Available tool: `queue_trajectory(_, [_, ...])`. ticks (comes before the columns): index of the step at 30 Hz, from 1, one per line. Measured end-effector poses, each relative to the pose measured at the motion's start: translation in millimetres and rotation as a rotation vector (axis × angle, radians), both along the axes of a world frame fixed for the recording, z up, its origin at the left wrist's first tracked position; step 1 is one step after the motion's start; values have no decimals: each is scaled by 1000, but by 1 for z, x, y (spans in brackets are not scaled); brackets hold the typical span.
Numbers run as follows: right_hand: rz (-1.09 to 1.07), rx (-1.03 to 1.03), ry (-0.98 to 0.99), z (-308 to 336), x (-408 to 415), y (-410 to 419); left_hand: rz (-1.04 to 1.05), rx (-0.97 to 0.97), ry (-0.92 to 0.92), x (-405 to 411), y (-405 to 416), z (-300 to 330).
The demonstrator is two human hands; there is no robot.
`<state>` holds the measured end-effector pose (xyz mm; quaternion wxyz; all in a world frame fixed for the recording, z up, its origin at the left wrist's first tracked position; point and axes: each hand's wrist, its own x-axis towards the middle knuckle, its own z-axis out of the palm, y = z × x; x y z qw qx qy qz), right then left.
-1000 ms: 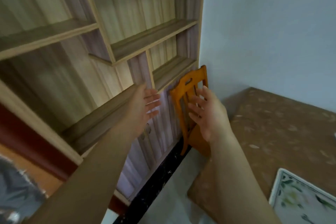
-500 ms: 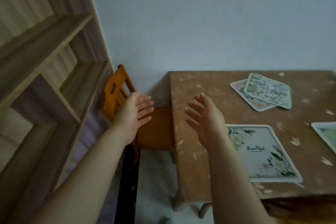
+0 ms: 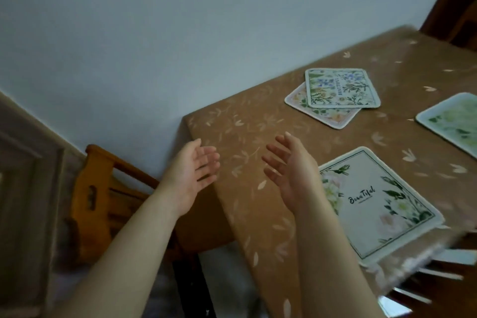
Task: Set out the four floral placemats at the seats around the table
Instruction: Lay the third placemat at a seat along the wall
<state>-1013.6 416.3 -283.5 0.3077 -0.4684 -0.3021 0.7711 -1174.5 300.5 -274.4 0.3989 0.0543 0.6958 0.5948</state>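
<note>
Left hand (image 3: 191, 175) and right hand (image 3: 289, 173) raised, each grip apart, nothing held, four placemats laid on the surface (image 3: 245, 126), two overlapped (image 3: 340, 88).

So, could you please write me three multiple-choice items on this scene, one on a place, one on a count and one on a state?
1. Where is the orange wooden chair?
A. at the table's left end, by the wall
B. on top of the table
C. lying flat on the floor

2. How many floral placemats show on the table?
A. two
B. four
C. six

3. How are the hands?
A. both gripping a mat
B. both open, holding nothing
C. pressed flat on the table

Answers:
1 A, its back stands beside the table end.
2 B, two overlapping mats, the near mat and a green mat.
3 B, the left hand and right hand have relaxed fingers, raised.
</note>
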Motion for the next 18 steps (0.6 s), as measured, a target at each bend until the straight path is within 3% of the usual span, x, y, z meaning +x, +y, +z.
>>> queue_trajectory(11, [-381, 11, -46, -1, 56, 125, -438, 10, -191, 28, 241, -26])
queue_trajectory(18, [-575, -32, -116, -26, 51, 184, -642, -31, -287, 8, 377, -90])
